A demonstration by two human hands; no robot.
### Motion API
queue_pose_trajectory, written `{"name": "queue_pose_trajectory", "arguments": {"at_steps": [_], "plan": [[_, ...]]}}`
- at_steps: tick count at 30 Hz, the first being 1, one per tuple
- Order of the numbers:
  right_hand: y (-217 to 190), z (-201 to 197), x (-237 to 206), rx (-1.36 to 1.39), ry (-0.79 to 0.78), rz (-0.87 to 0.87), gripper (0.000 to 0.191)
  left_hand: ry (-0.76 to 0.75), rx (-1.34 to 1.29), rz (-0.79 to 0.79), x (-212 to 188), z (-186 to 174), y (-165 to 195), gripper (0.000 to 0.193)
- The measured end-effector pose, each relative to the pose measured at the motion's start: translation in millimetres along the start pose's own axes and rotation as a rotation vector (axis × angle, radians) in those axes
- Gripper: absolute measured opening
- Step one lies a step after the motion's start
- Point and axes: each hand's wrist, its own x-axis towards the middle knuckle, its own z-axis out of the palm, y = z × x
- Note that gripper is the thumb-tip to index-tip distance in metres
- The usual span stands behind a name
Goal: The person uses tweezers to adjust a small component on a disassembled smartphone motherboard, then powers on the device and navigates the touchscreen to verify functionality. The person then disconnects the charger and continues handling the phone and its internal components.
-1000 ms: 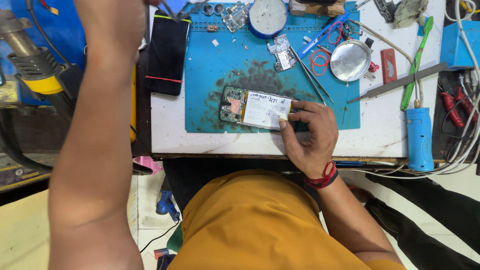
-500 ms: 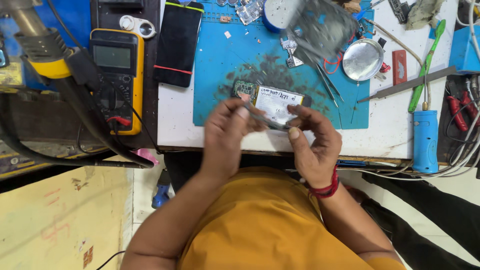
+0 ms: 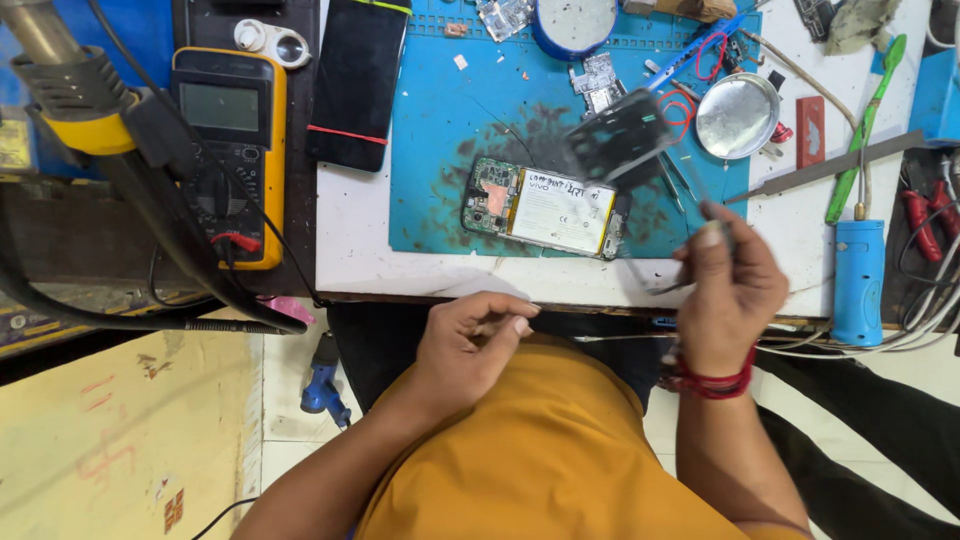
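Opened phone [image 3: 545, 208] lies flat on blue mat [image 3: 430, 150], long axis left-right, untouched; right hand [image 3: 728, 285] raised, fingers pinching tweezers [image 3: 690, 190] gripping blurred dark cover [image 3: 620, 135]; left hand [image 3: 468, 345] below table [image 3: 350, 265] edge, fingers curled together.

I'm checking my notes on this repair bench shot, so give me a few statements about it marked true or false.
1. The opened phone lies on the blue mat. True.
2. The right hand lifts a dark, blurred part above the mat. True.
3. The left hand presses down on the opened phone. False: it is curled near the table edge, in front of the orange shirt, apart from the phone.
4. The yellow meter stands to the right of the mat. False: it is to the left, beside a black phone.
5. A round metal dish sits at the mat's right edge. True.
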Motion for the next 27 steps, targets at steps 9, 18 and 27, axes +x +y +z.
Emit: {"name": "queue_pose_trajectory", "arguments": {"at_steps": [9,18,27], "plan": [[-10,-7,25,-0.032,0.02,0.031,0.028,0.031,0.207,0.268,2,-7,13,0.015],[-26,30,44,-0.121,-0.405,0.318,0.029,0.199,0.902,0.788,36,-38,36,0.074],[-47,57,53,-0.715,-0.367,-0.09,0.025,-0.1,1.126,0.586,85,-65,70,0.097]]}}
